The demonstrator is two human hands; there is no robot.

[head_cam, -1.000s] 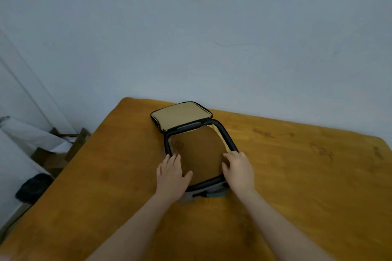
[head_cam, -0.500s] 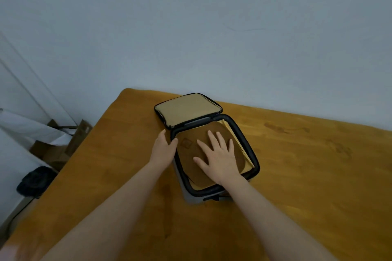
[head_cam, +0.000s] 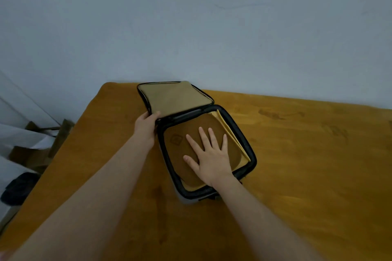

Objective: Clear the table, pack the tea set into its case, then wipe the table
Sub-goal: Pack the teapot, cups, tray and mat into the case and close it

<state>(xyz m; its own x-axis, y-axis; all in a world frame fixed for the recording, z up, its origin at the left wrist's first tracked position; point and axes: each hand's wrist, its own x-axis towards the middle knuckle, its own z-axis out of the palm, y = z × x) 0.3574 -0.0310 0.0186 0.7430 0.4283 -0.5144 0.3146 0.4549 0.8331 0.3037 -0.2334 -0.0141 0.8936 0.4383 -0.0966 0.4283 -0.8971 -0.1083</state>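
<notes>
The tea set case lies open on the wooden table, black-rimmed with a grey shell. Its lid is folded back toward the wall, beige lining up. Inside the case a brown mat with a small square logo covers the contents, over a yellow cloth that shows along the right edge. My right hand lies flat on the mat with fingers spread. At the near left corner of the lid, my left hand grips the lid's edge, fingers curled round it.
The table meets a pale blue wall at the back. Off its left edge, low down, are brown cardboard pieces, white sheets and a dark object on the floor.
My right hand went from the case's right rim onto the mat and now presses it flat. My left hand slid from the near left rim up to the lid's corner.
</notes>
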